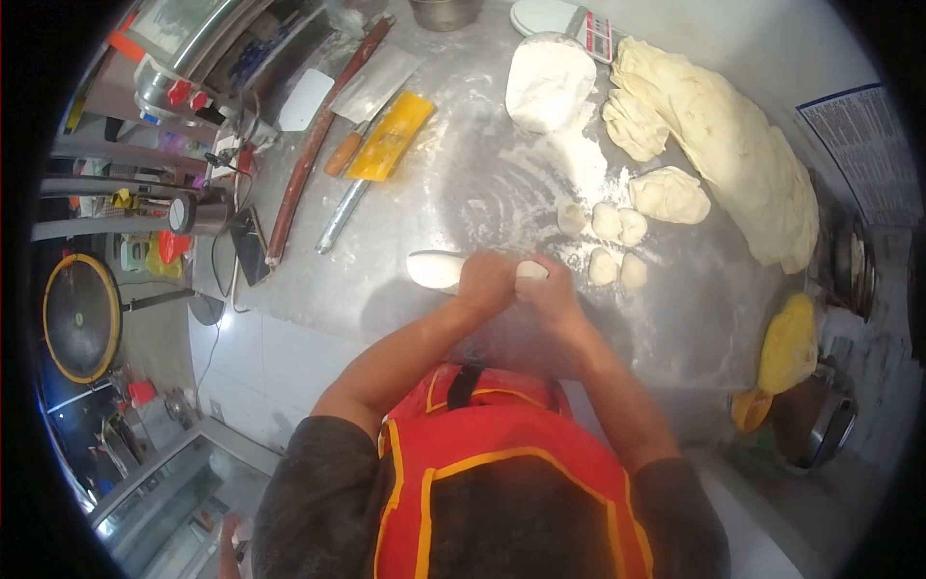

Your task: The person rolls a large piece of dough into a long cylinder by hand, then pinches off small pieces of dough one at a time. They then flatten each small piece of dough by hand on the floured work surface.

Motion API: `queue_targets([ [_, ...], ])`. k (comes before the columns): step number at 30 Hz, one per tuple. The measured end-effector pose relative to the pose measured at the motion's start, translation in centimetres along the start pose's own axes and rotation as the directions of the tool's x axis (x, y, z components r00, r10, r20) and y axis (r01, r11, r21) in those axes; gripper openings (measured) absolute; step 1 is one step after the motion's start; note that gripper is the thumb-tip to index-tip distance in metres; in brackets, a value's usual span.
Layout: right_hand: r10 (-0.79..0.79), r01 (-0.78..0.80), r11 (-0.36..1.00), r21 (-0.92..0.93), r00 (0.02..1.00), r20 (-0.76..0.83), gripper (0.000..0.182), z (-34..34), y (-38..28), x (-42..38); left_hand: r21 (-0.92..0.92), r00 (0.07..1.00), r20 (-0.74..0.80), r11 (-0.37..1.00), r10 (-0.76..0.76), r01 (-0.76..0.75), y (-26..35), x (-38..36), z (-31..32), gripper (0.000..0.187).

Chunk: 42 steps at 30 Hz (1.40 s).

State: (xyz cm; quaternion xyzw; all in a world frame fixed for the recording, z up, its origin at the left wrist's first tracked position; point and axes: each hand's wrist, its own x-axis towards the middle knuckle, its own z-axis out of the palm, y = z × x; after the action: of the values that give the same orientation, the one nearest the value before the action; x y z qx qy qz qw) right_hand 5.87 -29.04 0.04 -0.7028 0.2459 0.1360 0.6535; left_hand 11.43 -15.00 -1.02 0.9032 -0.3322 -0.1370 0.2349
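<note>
My left hand [487, 282] is closed around a pale dough roll [434, 271], whose rounded end sticks out to the left over the floured metal table. Right beside it, my right hand [552, 292] is closed on the dough at the other end, and a pale bit [531, 270] shows between thumb and fingers. Whether that bit is still joined to the roll is hidden by the hands. Several small dough pieces [606, 221] lie to the upper right of my hands, next to a larger dough lump [669, 195].
A long dough mass [738, 145] lies along the right side. Flour is heaped [550, 82] below a kitchen scale [555, 17]. On the left are a long wooden rolling pin [313, 159], a yellow scraper [394, 135], a metal-bladed scraper [374, 82] and a phone [250, 246].
</note>
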Motion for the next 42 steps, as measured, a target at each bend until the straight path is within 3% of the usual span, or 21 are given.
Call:
queue_targets([
  [3, 0.081, -0.092, 0.977, 0.193, 0.995, 0.064, 0.026, -0.6, -3.2, -2.1, 0.076, 0.992, 0.082, 0.994, -0.091, 0.085, -0.2, 1.0, -0.1, 0.013],
  [5, 0.019, -0.021, 0.999, 0.042, 0.999, 0.047, 0.030, -1.4, -4.8, -4.3, 0.155, 0.964, 0.173, 0.972, -0.201, 0.175, -1.7, 2.1, 0.7, 0.021],
  [8, -0.119, 0.108, 0.989, -0.101, 0.987, -0.111, 0.039, -3.8, -2.9, -2.6, -0.120, 0.986, 0.012, 0.978, -0.169, 0.169, -1.2, 1.7, -2.5, 0.043],
  [9, -0.176, 0.152, 0.978, -0.146, 0.969, -0.172, 0.042, -4.3, -2.2, -1.8, -0.091, 0.993, -0.055, 0.991, -0.103, 0.097, -1.7, 1.2, -2.1, 0.049],
  [11, -0.357, 0.199, 0.827, -0.525, 0.908, -0.218, 0.050, -4.3, -1.3, -0.4, -0.009, 0.980, -0.196, 0.999, 0.044, -0.047, -3.3, 0.7, -1.1, 0.062],
  [13, -0.505, 0.195, 0.587, -0.786, 0.846, -0.168, 0.051, -4.1, 2.0, 1.5, 0.088, 0.989, -0.137, 0.994, -0.049, 0.062, -3.4, -0.7, -1.4, 0.060],
  [16, -0.488, 0.111, 0.410, -0.905, 0.866, -0.115, 0.055, -3.7, 0.0, 0.7, 0.125, 0.993, -0.049, 0.986, -0.105, 0.110, -3.3, -1.2, -2.4, 0.054],
  [19, -0.534, 0.362, 0.572, -0.736, 0.846, 0.001, 0.061, -2.3, -3.7, -0.5, -0.040, 0.999, -0.031, 0.999, -0.009, 0.008, -3.3, -1.1, -3.5, 0.046],
  [22, -0.319, 0.340, 0.912, -0.230, 0.940, 0.124, 0.061, 0.5, -1.6, 1.0, -0.220, 0.995, -0.064, 0.971, 0.079, -0.092, -3.7, -0.9, -2.4, 0.040],
  [23, -0.263, 0.288, 0.932, -0.219, 0.955, 0.136, 0.058, 0.9, -1.6, 1.2, -0.267, 0.992, -0.081, 0.957, 0.096, -0.115, -4.0, -0.6, -1.8, 0.037],
  [25, -0.144, 0.175, 0.964, -0.200, 0.976, 0.161, 0.052, 1.6, -2.5, 1.2, -0.181, 0.999, -0.048, 0.983, 0.026, -0.034, -3.7, -0.6, -1.6, 0.032],
  [32, -0.275, 0.241, 0.915, -0.324, 0.959, -0.064, 0.038, 3.1, -1.8, 0.5, -0.170, 0.988, -0.151, 0.983, 0.044, -0.070, -2.2, -0.4, -1.6, 0.018],
  [34, -0.304, 0.253, 0.895, -0.368, 0.949, -0.086, 0.036, 3.1, -2.1, 0.5, -0.058, 0.998, -0.067, 0.998, 0.023, -0.027, -1.6, -0.4, -2.5, 0.015],
  [38, -0.117, 0.110, 0.970, -0.216, 0.993, -0.021, 0.038, 2.4, -3.9, -0.2, 0.094, 0.993, 0.078, 0.992, -0.090, 0.083, -1.6, 0.1, -1.9, 0.015],
  [41, -0.022, 0.029, 0.993, -0.115, 0.998, 0.065, 0.042, 1.6, -4.6, -0.9, 0.176, 0.996, 0.072, 0.983, -0.060, 0.046, -2.6, 0.4, -1.0, 0.017],
  [42, -0.020, 0.031, 0.993, -0.110, 0.995, 0.100, 0.046, 1.4, -5.7, -1.6, 0.137, 0.974, 0.140, 0.978, -0.176, 0.157, -2.6, 0.8, -2.0, 0.020],
])
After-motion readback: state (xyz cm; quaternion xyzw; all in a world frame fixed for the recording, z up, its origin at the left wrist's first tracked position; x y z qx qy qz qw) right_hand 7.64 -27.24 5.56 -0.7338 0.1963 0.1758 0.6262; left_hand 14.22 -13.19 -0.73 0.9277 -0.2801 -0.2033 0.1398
